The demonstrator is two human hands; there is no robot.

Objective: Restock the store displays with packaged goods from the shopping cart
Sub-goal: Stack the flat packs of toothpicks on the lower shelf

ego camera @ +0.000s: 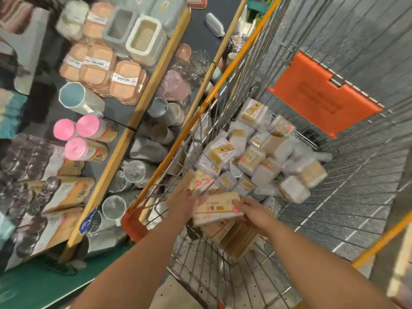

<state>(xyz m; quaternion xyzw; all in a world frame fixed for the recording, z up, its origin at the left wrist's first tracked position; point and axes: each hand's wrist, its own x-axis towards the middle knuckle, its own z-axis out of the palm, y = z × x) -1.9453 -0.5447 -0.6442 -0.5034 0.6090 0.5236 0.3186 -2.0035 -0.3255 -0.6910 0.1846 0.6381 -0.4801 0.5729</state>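
A wire shopping cart (223, 103) with an orange rim holds several clear packs of wooden sticks (265, 161). Over its near end, both hands hold a stack of these packs (215, 208). My left hand (186, 205) grips the stack's left side, with another pack (196, 181) just above it. My right hand (254, 211) grips the stack's right end, thumb on top. More tan packs (234, 236) hang below the held one. The store display shelves (153, 81) stand to the left of the cart.
The shelves carry orange soap boxes (127, 82), pink-lidded jars (87, 126), lidded containers (145, 39), clear glasses (133, 170) and flat tan packages (66, 192). Wooden lips edge each shelf. An orange flap (316, 92) sits at the cart's far end. Grey floor lies to the right.
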